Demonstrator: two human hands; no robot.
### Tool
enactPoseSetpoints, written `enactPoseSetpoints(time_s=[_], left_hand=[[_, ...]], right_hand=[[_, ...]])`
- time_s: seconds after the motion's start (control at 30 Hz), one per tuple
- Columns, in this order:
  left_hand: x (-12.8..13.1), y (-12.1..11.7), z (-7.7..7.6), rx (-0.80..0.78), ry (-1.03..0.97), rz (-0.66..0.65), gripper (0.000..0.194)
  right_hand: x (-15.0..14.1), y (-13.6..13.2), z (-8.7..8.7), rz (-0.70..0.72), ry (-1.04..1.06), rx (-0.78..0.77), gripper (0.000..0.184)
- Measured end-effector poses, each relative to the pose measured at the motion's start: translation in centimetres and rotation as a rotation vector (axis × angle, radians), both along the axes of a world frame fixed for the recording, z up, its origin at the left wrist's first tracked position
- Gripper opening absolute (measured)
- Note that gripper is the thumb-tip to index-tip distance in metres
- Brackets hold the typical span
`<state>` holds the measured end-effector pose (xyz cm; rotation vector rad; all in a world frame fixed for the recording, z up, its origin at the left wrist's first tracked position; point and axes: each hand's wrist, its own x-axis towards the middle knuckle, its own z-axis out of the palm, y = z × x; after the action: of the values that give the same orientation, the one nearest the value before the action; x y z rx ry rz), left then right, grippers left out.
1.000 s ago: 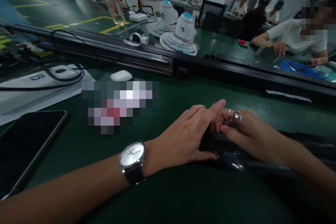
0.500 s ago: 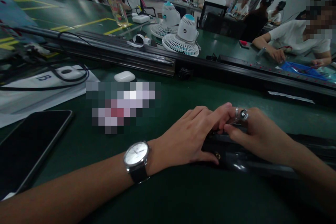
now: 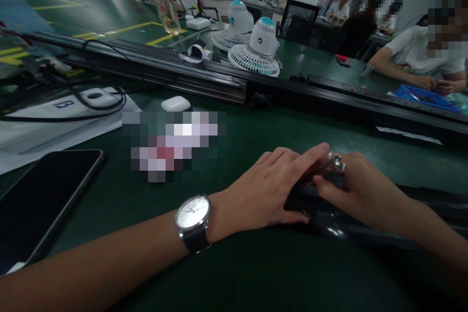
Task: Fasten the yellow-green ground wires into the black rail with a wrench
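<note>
My left hand [image 3: 263,192] wears a silver-rimmed watch [image 3: 193,213] and lies over a black glossy item [image 3: 341,222]. Its thumb rests by a small gold-coloured round fitting on the near side, while the bent fingers reach over the far side. My right hand [image 3: 369,183] has silver rings [image 3: 337,164]; it is curled over the same item farther right, thumb pointing left. Both hands meet at the fingers, and the left index finger lies close to the rings. Fingertips are partly hidden, and the item's kind cannot be made out.
Left of me lie a phone [image 3: 47,200], white paper [image 3: 54,148] with cables, and a white earbud case [image 3: 176,104]. A black rail [image 3: 329,95] crosses behind. Beyond it are two white fans [image 3: 254,53], a bottle [image 3: 163,2] and a co-worker [image 3: 409,56] beside a blue tray [image 3: 424,96].
My left index finger has dropped from its raised position and shifted right towards the rings. The view has moved slightly. The co-worker's hands at the right have drawn together.
</note>
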<state>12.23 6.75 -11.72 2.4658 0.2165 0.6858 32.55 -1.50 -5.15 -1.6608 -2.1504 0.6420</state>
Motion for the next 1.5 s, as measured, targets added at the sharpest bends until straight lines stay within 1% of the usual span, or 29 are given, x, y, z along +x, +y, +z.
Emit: enactPoseSetpoints(time_s=[0.1,0.27,0.33,0.43,0.6,0.63,0.73,0.8,1.0,1.17,1.3,1.4,1.5], left_hand=[[-0.1,0.0,0.2,-0.005,0.017,-0.004,0.125],[-0.3,0.1,0.6,-0.021,0.028,-0.038,0.110],[-0.3,0.2,0.7,-0.027,0.040,-0.039,0.110],[-0.1,0.2,0.6,-0.017,0.047,-0.041,0.116],[0.1,-0.1,0.6,-0.026,0.100,-0.002,0.123],[0.1,-0.1,0.6,-0.027,0.098,-0.005,0.122],[-0.1,0.0,0.7,-0.041,0.062,-0.033,0.108],[-0.2,0.1,0.7,-0.052,0.042,-0.044,0.105],[0.0,0.3,0.4,-0.013,0.044,-0.047,0.115],[0.1,-0.2,1.1,0.006,0.161,0.020,0.122],[0.0,-0.5,1.6,0.031,0.189,0.034,0.124],[-0.1,-0.3,1.5,0.038,0.170,0.008,0.116],[-0.1,-0.1,1.2,0.038,0.133,-0.011,0.109]], right_hand=[[0.1,0.0,-0.2,-0.003,-0.016,0.025,0.018],[0.1,-0.1,-0.2,0.012,-0.016,0.024,0.017],[0.1,-0.1,-0.1,0.011,-0.014,0.044,0.015],[0.0,-0.1,-0.1,0.010,-0.032,0.073,0.015],[-0.1,-0.2,0.0,0.012,-0.045,0.071,0.017],[-0.2,-0.2,0.1,0.010,-0.044,0.069,0.017],[-0.2,-0.3,0.3,0.016,-0.026,0.059,0.017],[-0.2,-0.3,0.3,0.021,-0.005,0.054,0.019],[0.2,-0.1,0.1,0.036,0.043,0.040,0.020],[0.7,0.3,-0.2,0.043,0.071,0.084,0.017],[0.9,0.5,-0.1,0.035,0.094,0.076,0.021],[1.1,0.6,-0.1,0.026,0.092,0.066,0.021],[1.2,0.6,-0.1,0.049,0.112,0.082,0.019]])
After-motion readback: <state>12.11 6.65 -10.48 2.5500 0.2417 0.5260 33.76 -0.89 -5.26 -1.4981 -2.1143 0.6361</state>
